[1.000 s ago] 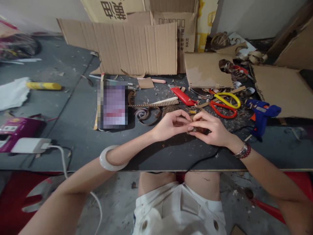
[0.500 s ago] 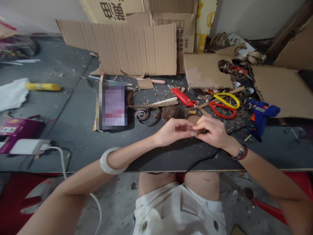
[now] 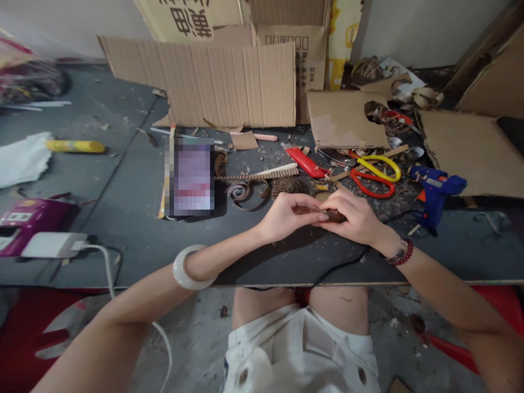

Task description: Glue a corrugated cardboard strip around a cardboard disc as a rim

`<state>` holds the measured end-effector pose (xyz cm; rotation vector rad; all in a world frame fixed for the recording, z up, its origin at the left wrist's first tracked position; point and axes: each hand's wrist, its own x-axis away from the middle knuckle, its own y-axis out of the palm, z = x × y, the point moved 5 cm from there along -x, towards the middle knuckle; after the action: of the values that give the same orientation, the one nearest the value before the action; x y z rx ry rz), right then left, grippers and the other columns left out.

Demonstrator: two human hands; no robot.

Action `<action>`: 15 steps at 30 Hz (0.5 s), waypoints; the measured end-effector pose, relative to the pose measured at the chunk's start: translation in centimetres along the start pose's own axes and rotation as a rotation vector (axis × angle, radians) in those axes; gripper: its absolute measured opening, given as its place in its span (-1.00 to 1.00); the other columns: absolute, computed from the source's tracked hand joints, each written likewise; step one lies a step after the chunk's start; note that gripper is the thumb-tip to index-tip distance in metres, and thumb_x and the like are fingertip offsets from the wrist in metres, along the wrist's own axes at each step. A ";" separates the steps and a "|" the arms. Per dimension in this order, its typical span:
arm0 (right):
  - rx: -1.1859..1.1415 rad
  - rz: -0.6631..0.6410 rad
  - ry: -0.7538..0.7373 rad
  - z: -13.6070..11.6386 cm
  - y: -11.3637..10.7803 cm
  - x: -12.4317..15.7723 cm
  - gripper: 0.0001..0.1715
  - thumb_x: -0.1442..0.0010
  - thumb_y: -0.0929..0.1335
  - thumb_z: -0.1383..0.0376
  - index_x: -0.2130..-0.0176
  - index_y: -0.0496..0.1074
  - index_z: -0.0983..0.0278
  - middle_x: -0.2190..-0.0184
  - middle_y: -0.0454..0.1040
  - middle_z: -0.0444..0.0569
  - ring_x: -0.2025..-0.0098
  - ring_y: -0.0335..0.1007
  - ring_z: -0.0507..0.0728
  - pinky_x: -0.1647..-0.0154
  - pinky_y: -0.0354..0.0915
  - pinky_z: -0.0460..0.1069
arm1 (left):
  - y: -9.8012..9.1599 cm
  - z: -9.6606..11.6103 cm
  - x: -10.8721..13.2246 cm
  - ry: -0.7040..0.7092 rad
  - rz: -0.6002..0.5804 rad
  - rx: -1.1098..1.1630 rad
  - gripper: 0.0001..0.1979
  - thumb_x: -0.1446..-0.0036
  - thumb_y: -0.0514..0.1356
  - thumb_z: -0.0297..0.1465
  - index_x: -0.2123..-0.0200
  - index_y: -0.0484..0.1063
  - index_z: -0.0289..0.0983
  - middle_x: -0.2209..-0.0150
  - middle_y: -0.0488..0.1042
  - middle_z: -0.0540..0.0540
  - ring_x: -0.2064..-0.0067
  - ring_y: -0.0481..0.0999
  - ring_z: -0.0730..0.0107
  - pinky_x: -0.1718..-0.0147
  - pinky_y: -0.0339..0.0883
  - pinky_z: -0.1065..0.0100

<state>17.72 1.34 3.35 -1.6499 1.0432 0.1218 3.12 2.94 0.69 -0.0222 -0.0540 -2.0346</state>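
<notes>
Hands have drawn in tight now, meeting over the bench point(image 3: 286, 262)! Right hand point(image 3: 355, 217) has curled down, its fingers pinching a small brown cardboard piece point(image 3: 334, 216), mostly hidden. Left hand point(image 3: 289, 214) closes from the other side, fingertips pressed onto that same piece, held just above the bench between both hands. Right behind them sits a coiled corrugated-cardboard disc point(image 3: 289, 187), with a cardboard scroll point(image 3: 244, 191) beside it; a blue hot glue gun point(image 3: 434, 191) lies well off to the right.

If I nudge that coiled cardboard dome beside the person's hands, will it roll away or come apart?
The coiled cardboard dome is probably light, being wound corrugated strip. It sits low and wide, so it would likely slide rather than roll. Squeezing might loosen the coil; any glue isn't visible.
</notes>
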 end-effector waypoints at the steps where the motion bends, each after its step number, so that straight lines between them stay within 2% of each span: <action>1: 0.031 -0.040 0.015 0.1 -0.1 -0.2 -0.61 -0.15 0.41 0.16 0.05 0.33 0.22 0.21 0.47 0.03 0.17 0.43 0.15 0.23 0.39 0.03 | -0.4 0.1 -0.1 0.012 0.032 -0.011 -0.73 0.11 0.41 -0.33 0.33 0.56 -0.38 0.37 0.62 -0.10 0.36 0.60 0.42 0.28 0.51 0.43; 3: 0.108 -0.067 0.036 0.2 -1.0 -0.5 -0.36 -0.08 0.44 0.06 -0.07 0.28 0.23 0.08 0.46 0.11 0.05 0.42 0.23 0.14 0.39 0.10 | -1.0 0.2 -0.3 0.028 0.081 -0.038 -0.71 0.14 0.42 -0.32 0.34 0.57 -0.38 0.37 0.63 -0.11 0.36 0.60 0.41 0.28 0.51 0.42; 4: 0.150 -0.042 0.048 0.1 -1.9 -0.7 -0.32 -0.06 0.45 0.04 -0.09 0.27 0.23 0.06 0.46 0.12 0.03 0.41 0.25 0.10 0.38 0.12 | -1.2 0.2 -0.4 0.030 0.090 -0.050 -0.70 0.14 0.43 -0.31 0.33 0.57 -0.38 0.37 0.63 -0.12 0.37 0.60 0.40 0.28 0.51 0.41; 5: 0.203 -0.001 0.049 -0.3 -2.9 -0.8 -0.36 -0.07 0.45 0.05 -0.06 0.30 0.23 0.07 0.47 0.11 0.02 0.41 0.25 0.06 0.36 0.12 | -1.4 0.2 -0.4 0.031 0.093 -0.062 -0.69 0.14 0.43 -0.30 0.33 0.58 -0.38 0.36 0.63 -0.12 0.37 0.60 0.39 0.28 0.52 0.40; 7: 0.335 0.045 0.124 -1.0 -5.0 -0.4 -0.58 -0.10 0.44 0.12 0.08 0.39 0.22 0.15 0.51 0.06 0.07 0.43 0.24 0.07 0.33 0.10 | -1.5 0.1 -0.4 0.038 0.095 -0.086 -0.68 0.14 0.42 -0.28 0.32 0.59 -0.37 0.35 0.63 -0.13 0.36 0.60 0.37 0.28 0.52 0.39; 9: 0.453 0.065 0.327 -1.2 -7.3 1.0 -0.80 -0.15 0.39 0.14 0.28 0.44 0.22 0.29 0.53 0.00 0.21 0.45 0.19 0.20 0.31 0.05 | -1.6 0.1 -0.4 0.055 0.103 -0.104 -0.67 0.13 0.42 -0.27 0.31 0.60 -0.36 0.34 0.63 -0.14 0.35 0.60 0.36 0.27 0.52 0.38; 12: 0.755 0.104 0.789 -0.2 -11.0 5.7 -0.60 -0.15 0.35 0.02 0.53 0.39 0.23 0.56 0.45 -0.05 0.52 0.33 0.13 0.52 0.08 0.01 | -1.7 0.2 -0.4 0.085 0.104 -0.106 -0.66 0.11 0.41 -0.25 0.28 0.60 -0.34 0.32 0.63 -0.13 0.32 0.61 0.34 0.24 0.53 0.35; 13: 0.868 0.088 0.936 0.5 -12.0 7.6 -0.57 -0.11 0.36 -0.05 0.54 0.40 0.22 0.61 0.42 -0.05 0.56 0.28 0.15 0.55 0.01 0.02 | -1.7 0.4 -0.4 0.104 0.104 -0.110 -0.67 0.10 0.40 -0.25 0.28 0.60 -0.34 0.31 0.63 -0.14 0.31 0.61 0.33 0.23 0.53 0.34; 15: 0.958 0.094 1.169 2.2 -13.5 11.0 -0.56 0.02 0.41 -0.11 0.51 0.43 0.20 0.65 0.40 -0.06 0.60 0.25 0.19 0.56 0.00 0.02 | -1.8 0.8 -0.4 0.171 0.109 -0.137 -0.70 0.10 0.40 -0.27 0.30 0.61 -0.33 0.28 0.63 -0.16 0.27 0.61 0.32 0.22 0.52 0.35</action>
<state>34.40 -3.24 6.23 -0.6706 1.6391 -1.2283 1.68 4.13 1.39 0.0612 0.1905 -1.9208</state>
